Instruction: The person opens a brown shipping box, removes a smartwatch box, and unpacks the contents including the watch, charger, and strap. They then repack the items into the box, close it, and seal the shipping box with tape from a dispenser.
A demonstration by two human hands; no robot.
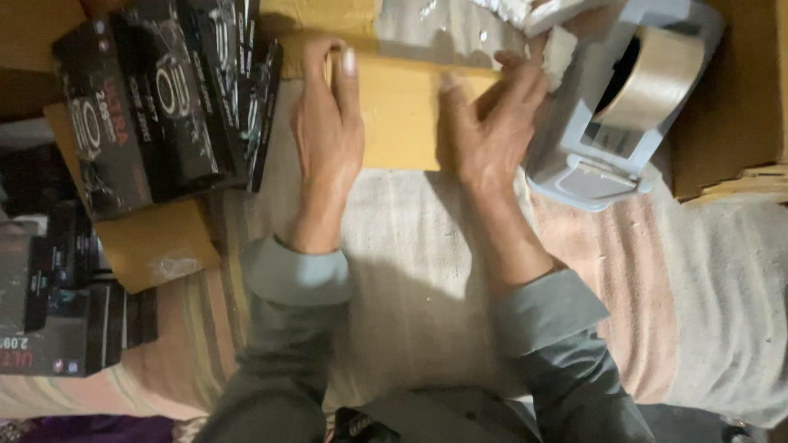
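The left hand (328,123) and the right hand (484,127) both lie flat and open on a tan cardboard packet (402,111), one on each side, likely pressing it down so it stays put on the striped cloth (427,271). A grey tape holder (611,107) sits just beside the right hand, and black boxes (164,98) are piled close by on the left, so there is little room.
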